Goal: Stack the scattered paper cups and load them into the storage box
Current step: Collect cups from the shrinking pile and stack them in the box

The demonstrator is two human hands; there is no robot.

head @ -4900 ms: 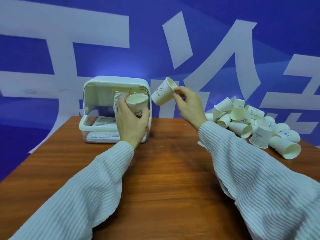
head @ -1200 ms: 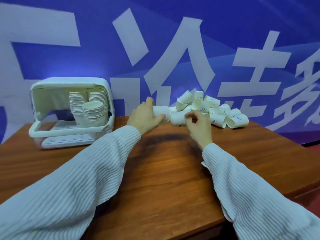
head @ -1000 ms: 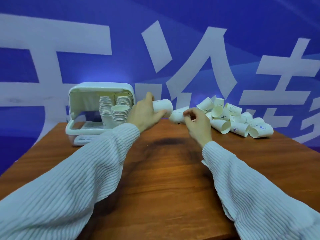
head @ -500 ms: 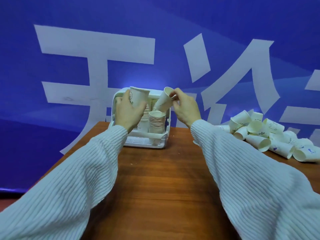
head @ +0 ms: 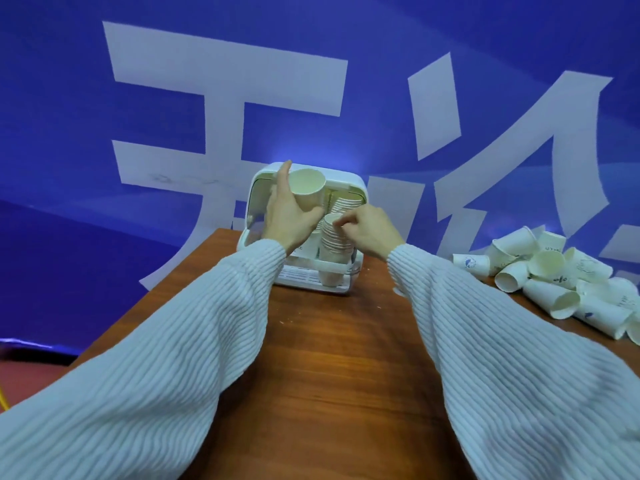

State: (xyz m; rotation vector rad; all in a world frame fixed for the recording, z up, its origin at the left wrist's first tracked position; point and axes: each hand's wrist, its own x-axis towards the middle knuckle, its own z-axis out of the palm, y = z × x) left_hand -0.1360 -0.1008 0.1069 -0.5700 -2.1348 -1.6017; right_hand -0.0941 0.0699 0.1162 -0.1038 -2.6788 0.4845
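A person in a ribbed white sweater works at a wooden table, midway through packing paper cups into a white storage box that stands open at the table's far edge before a blue banner with large white characters. The left hand grips a single paper cup, fingers curled round its wall and its mouth tipped toward the camera, held up in front of the box's upper opening. Just beside it and a little lower, the right hand pinches the rim of the top cup on the front stack, thumb and fingertips closed on the lip as if seating that cup onto the pile. More nested stacks stand behind that grip, deeper in the box, so a good share of the loading appears done. Well off from the right hand, toward the table's right end, the loose pile of cups lies tumbled on its sides, unstacked. Judging from that heap, a fair part of the job remains: the cup in the left hand has yet to go onto a stack, and the scattered ones must be gathered, nested and carried across to the box.
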